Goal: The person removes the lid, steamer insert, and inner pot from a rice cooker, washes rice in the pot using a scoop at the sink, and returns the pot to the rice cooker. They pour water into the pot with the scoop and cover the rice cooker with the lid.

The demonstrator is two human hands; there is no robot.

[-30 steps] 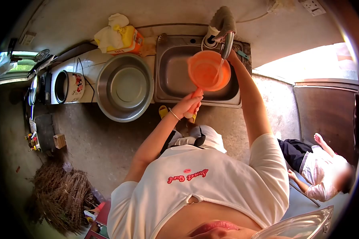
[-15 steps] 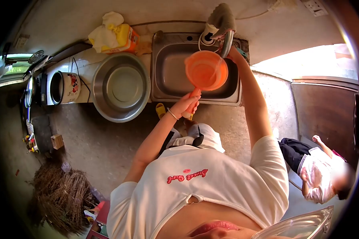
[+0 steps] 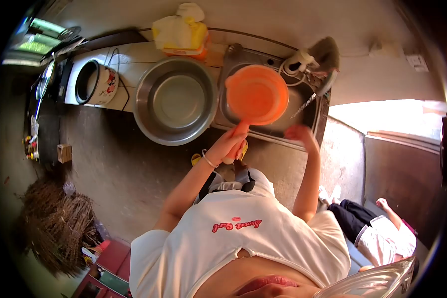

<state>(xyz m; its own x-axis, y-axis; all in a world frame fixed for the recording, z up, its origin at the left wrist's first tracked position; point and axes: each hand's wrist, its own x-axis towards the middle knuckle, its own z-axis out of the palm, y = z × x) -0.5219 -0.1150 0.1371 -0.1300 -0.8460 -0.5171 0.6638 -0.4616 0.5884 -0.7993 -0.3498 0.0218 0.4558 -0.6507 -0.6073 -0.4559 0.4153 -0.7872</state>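
Observation:
My left hand [image 3: 230, 144] is closed around the handle of an orange water dipper [image 3: 257, 95], whose bowl hangs over the left part of the metal sink [image 3: 228, 110]. What lies in the bowl is hard to make out. My right hand [image 3: 303, 135] hovers near the sink's front edge, right of the dipper and apart from it; motion blurs its fingers. At the back right, a faucet [image 3: 328, 84] with a grey cloth [image 3: 326, 55] draped over it lets a thin stream of water [image 3: 304, 106] fall into the sink, beside the dipper.
Left of the sink stands a large metal basin [image 3: 176, 133], with a flowered pot [image 3: 104, 85] farther left. A yellow and orange package [image 3: 187, 45] is behind the basin. Dry brushwood [image 3: 59, 226] lies on the floor at left. Another person [image 3: 380, 236] sits at right.
My right hand has come away from the faucet toward the sink's front edge. The dipper has moved left within the sink, out from under the faucet. The view has shifted.

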